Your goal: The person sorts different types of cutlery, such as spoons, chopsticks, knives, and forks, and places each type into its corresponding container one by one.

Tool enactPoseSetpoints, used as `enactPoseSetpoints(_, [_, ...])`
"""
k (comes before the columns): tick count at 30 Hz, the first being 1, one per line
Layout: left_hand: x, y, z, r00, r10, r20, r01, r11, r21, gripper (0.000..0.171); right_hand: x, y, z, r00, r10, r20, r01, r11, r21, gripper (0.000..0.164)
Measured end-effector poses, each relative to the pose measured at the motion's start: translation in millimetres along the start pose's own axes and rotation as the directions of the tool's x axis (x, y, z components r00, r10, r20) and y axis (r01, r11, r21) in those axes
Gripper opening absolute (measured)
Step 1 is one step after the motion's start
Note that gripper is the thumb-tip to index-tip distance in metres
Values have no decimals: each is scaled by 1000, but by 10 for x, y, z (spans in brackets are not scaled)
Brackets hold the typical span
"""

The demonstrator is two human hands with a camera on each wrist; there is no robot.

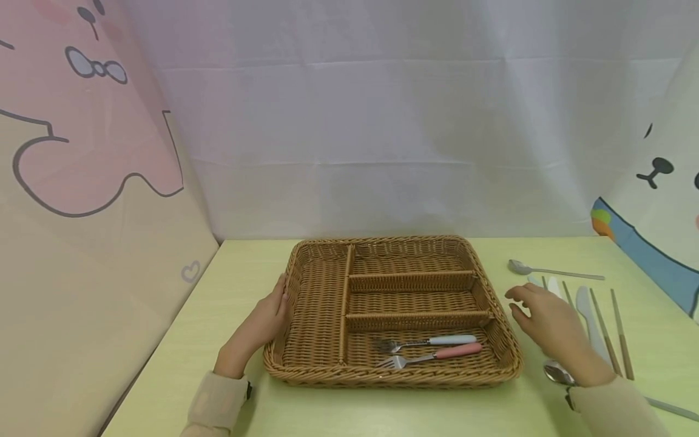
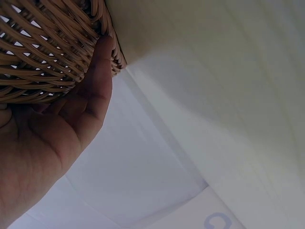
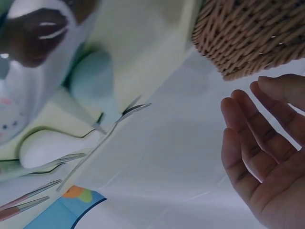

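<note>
A brown wicker basket [image 1: 317, 375] with dividers sits on the table. In its front right compartment lie a fork with a light blue handle [image 1: 453, 340] and a fork with a pink handle [image 1: 457, 351], side by side, tines to the left. My left hand [image 1: 264, 321] rests against the basket's left outer wall, its fingers laid along the wicker in the left wrist view. My right hand [image 1: 551, 325] hovers right of the basket, above loose cutlery, fingers loosely bent with nothing between them. In the right wrist view its fingertips are close to the basket's wall [image 3: 252, 38], apart from it.
At the right lie a spoon [image 1: 519, 267], a table knife [image 1: 587, 309], brown-handled chopsticks [image 1: 622, 346] and, partly under my right wrist, another spoon [image 1: 557, 372]. White cloth [image 1: 349, 152] hangs behind the table; printed cloths [image 1: 98, 243] stand at both sides.
</note>
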State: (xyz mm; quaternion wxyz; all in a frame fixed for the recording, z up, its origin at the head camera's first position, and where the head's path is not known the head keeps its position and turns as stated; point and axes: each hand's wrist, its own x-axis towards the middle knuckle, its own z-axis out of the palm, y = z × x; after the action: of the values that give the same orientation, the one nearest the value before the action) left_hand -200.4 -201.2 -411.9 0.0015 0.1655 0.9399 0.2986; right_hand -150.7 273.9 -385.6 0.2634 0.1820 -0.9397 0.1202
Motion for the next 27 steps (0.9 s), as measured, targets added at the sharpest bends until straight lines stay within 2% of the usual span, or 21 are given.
enactPoseSetpoints(4, [2, -3, 0, 1000, 1, -3, -1, 1000, -8, 50, -51, 87, 16, 995, 67, 80, -64, 997, -34, 20])
enactPoseSetpoints(10, [3, -6, -1, 1000, 17, -8, -17, 1000, -2, 50, -113, 217, 49, 965, 153, 211, -144, 988, -56, 21])
enactPoseSetpoints(22, [1, 5, 0, 1000, -9, -1, 9, 1000, -10, 50, -224, 385, 70, 926, 209, 315, -190, 978, -90, 30])
enactPoseSetpoints(27, [3, 5, 0, 1000, -11, 2, 11, 1000, -21, 50, -244, 425, 82, 909, 228, 349, -209, 974, -92, 28])
